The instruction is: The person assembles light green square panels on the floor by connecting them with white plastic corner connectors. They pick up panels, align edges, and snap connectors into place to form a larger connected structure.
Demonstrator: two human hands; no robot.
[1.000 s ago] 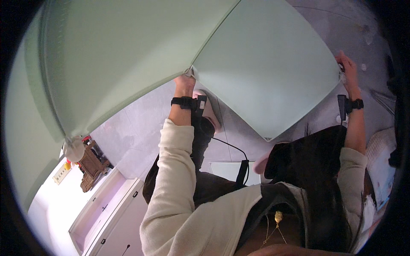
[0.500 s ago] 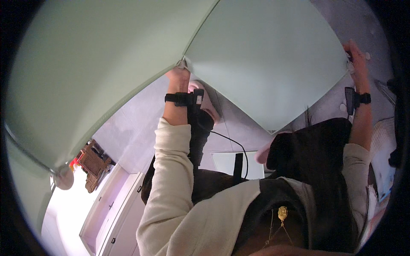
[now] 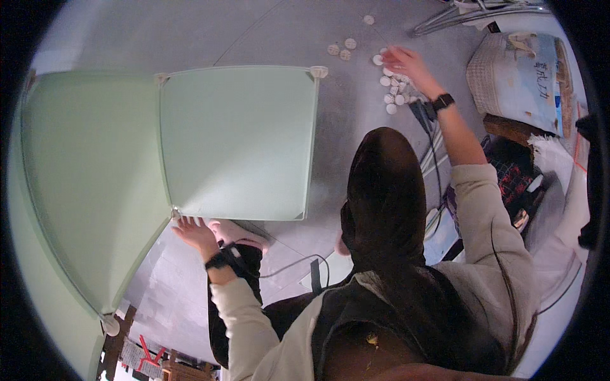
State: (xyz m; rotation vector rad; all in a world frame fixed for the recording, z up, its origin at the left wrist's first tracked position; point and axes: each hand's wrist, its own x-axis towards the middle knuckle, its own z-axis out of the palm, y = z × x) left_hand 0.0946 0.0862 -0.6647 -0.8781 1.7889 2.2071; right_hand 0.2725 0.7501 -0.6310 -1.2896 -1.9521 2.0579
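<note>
A pale green square panel (image 3: 238, 146) is joined along its left edge to a larger pale green panel (image 3: 95, 171). At their near shared corner sits a small connector (image 3: 176, 214). My left hand (image 3: 197, 236) is right by this corner, its fingers stretched out against or just under the panel edge. A white round connector (image 3: 319, 72) caps the square panel's far right corner, and another white connector (image 3: 110, 325) shows at the lower left. My right hand (image 3: 406, 65), slightly blurred, reaches over a pile of white round connectors (image 3: 398, 89) on the floor with its fingers extended.
Several loose round connectors (image 3: 345, 55) lie beyond the pile on the grey tiled floor (image 3: 254, 38). Metal tubes (image 3: 470, 18) rest at the far right, with a woven bag (image 3: 521, 82) nearby. My bent knee (image 3: 386, 184) stands between the panels and the bag.
The panels have shifted left and now sit lower in view. My right hand has left the panel corner and moved to the connector pile. My left hand's grip on the near corner has loosened.
</note>
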